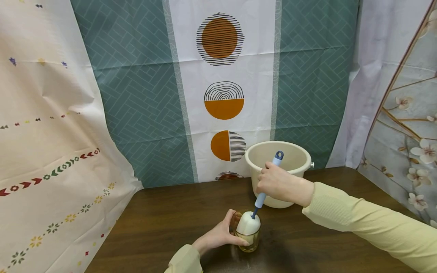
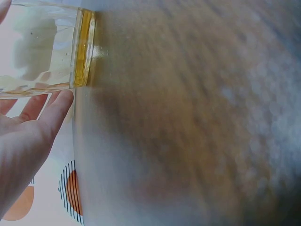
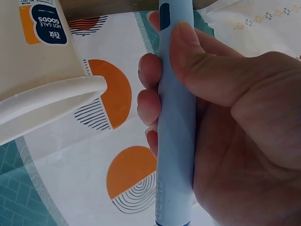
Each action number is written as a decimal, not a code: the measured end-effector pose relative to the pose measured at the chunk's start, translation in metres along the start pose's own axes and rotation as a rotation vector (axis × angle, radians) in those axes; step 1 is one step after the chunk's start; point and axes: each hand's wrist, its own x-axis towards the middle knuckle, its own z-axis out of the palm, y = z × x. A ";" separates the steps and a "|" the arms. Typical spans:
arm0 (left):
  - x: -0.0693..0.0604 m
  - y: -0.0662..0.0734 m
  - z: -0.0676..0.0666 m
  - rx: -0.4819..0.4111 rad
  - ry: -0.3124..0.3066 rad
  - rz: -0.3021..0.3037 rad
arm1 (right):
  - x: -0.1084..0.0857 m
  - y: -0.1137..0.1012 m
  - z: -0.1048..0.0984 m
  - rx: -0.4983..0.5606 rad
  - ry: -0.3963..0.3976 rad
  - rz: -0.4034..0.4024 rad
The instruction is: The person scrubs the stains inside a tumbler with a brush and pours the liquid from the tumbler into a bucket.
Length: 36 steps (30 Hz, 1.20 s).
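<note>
An amber-tinted glass stands on the dark wooden table, gripped around its side by my left hand. In the left wrist view the glass shows its thick base against the tabletop, with fingers along its wall. My right hand holds a sponge bottle brush by its light-blue handle. The brush's white sponge head is partly inside the glass, its upper part above the rim. The right wrist view shows fingers and thumb wrapped around the handle; the sponge is out of sight there.
Behind my right hand stands a cream bucket near the table's back edge. The wooden table extends to both sides. Patterned cloths hang at the back and sides, including a green and white curtain.
</note>
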 end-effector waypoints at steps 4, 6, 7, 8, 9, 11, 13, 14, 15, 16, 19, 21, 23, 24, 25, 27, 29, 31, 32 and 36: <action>-0.001 0.002 0.000 0.021 0.008 -0.006 | -0.001 0.001 0.000 0.015 0.005 -0.002; -0.001 0.002 0.000 0.030 0.011 -0.005 | -0.001 0.001 0.000 0.019 0.010 -0.002; -0.001 0.002 0.000 0.033 0.013 -0.005 | -0.002 0.001 0.000 0.021 0.011 -0.001; -0.002 0.003 0.001 0.035 0.013 -0.005 | -0.002 0.001 0.000 0.023 0.011 -0.001; -0.002 0.003 0.001 0.036 0.014 -0.006 | -0.002 0.001 -0.001 0.024 0.008 0.001; -0.001 0.003 0.001 0.039 0.013 -0.010 | -0.003 0.001 -0.001 0.029 -0.003 0.007; -0.001 0.003 0.001 0.038 0.012 -0.016 | -0.004 0.000 -0.001 0.037 -0.019 0.016; -0.001 0.003 0.001 0.038 0.012 -0.017 | -0.004 0.000 -0.002 0.041 -0.027 0.023; -0.001 0.003 0.001 0.038 0.013 -0.017 | -0.005 0.000 -0.002 0.045 -0.034 0.029; -0.001 0.004 0.001 0.038 0.013 -0.017 | -0.005 -0.001 -0.002 0.048 -0.041 0.035; -0.001 0.004 0.001 0.045 0.016 -0.010 | -0.005 -0.001 -0.003 0.050 -0.050 0.046; -0.001 0.004 0.001 0.050 0.019 -0.011 | -0.005 -0.002 -0.004 0.044 -0.051 0.050; -0.001 0.004 0.001 0.051 0.019 -0.013 | -0.005 -0.003 -0.004 0.035 -0.051 0.053; -0.001 0.003 0.001 0.048 0.019 -0.016 | -0.005 -0.003 -0.005 0.033 -0.051 0.054; -0.001 0.003 0.001 0.046 0.019 -0.020 | -0.006 -0.004 -0.005 0.030 -0.050 0.055; -0.001 0.003 0.001 0.040 0.019 -0.026 | -0.006 -0.005 -0.006 0.023 -0.044 0.055; -0.001 0.002 0.002 0.041 0.022 -0.027 | -0.007 -0.006 -0.007 0.020 -0.042 0.055; -0.001 0.002 0.002 0.044 0.027 -0.025 | -0.007 -0.007 -0.008 0.019 -0.043 0.058; -0.001 0.002 0.002 0.047 0.029 -0.025 | -0.007 -0.007 -0.009 0.020 -0.048 0.060; -0.001 0.002 0.001 0.050 0.029 -0.027 | -0.007 -0.008 -0.012 0.030 -0.083 0.077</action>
